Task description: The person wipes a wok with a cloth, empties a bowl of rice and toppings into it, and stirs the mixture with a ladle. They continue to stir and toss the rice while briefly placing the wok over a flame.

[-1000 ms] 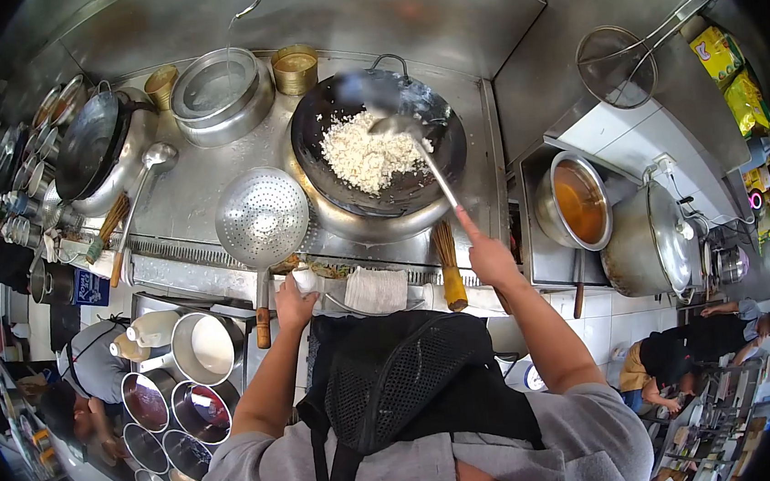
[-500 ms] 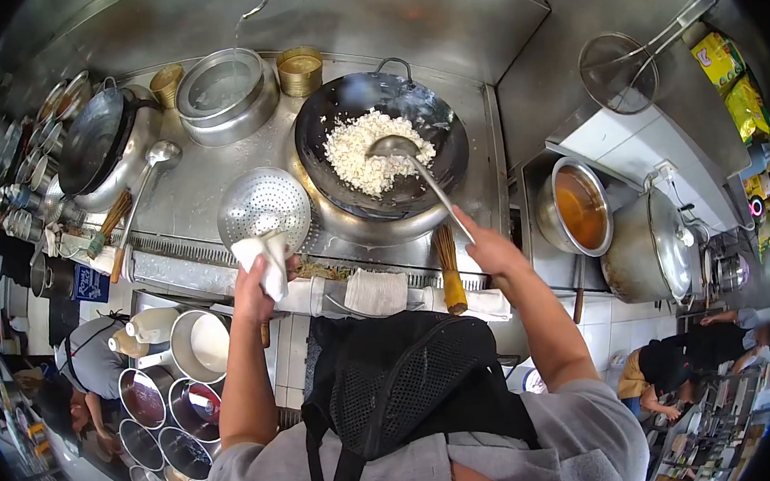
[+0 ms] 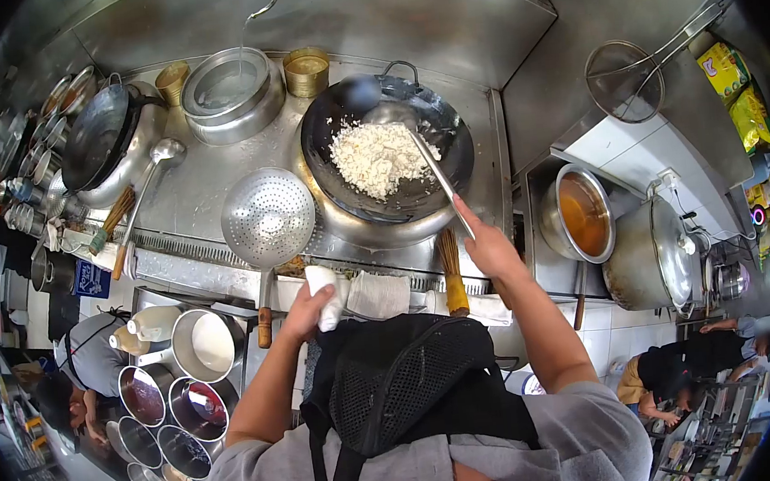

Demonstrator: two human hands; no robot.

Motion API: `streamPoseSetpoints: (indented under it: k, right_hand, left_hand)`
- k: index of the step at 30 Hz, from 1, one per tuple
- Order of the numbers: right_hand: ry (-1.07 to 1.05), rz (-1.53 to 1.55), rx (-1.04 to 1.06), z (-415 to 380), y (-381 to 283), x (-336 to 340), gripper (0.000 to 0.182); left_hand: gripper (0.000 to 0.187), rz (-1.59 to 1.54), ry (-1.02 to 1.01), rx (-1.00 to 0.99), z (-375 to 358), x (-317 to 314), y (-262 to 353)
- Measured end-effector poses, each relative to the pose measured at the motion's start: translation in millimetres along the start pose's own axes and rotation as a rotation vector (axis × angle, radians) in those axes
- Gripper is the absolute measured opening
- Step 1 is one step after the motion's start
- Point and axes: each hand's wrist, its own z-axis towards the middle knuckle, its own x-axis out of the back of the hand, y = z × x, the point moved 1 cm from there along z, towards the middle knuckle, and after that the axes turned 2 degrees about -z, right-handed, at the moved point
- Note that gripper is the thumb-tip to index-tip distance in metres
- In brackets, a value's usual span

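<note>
Stirring step: R hand (image 3: pixel 492 248) clenched on ladle (image 3: pixel 439 174) in wok (image 3: pixel 455 156) w/ rice (image 3: pixel 373 161), L hand (image 3: pixel 300 317) pinching cloth (image 3: pixel 321 279); next stroke req. steady hold.

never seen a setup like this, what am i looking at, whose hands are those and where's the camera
There is no robot: these are a person's bare hands, seen by one camera worn on the head, looking forward and down. Every picture comes from it.

On the metal cooktop sits a dark wok of crumbly white food. The right hand grips a long ladle reaching into it. The left hand holds a folded white cloth. Nearby lie a perforated skimmer and, right of the cooktop, a basin of orange-brown liquid.
</note>
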Motion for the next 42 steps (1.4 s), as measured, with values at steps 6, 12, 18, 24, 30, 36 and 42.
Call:
streamPoseSetpoints:
  k: [6,12,18,24,30,36,42]
  right_hand:
    - [-0.080,0.003,-0.037,24,44,-65,0.085]
    - [-0.039,0.100,-0.167,-10,-18,4,0.087]
    - [-0.123,-0.042,-0.080,30,40,-24,0.087]
    - [0.003,0.082,-0.239,9,-25,-11,0.085]
    - [-0.026,0.079,-0.035,51,11,-21,0.088]
    - [-0.100,-0.121,-0.211,49,-12,-26,0.085]
    - [-0.065,-0.042,-0.019,17,-14,1,0.086]
  left_hand:
    - [0.035,-0.049,0.080,-0.077,0,9,25]
    - [0.038,0.268,0.086,-0.158,-7,-17,44]
    - [0.031,0.167,0.052,-0.153,4,-22,21]
    - [0.026,0.045,0.099,-0.137,15,-16,17]
    - [0.029,0.011,0.117,-0.097,25,-26,20]
    - [0.035,-0.074,0.128,0.001,29,-40,20]
    - [0.035,-0.030,0.086,0.007,24,-33,15]
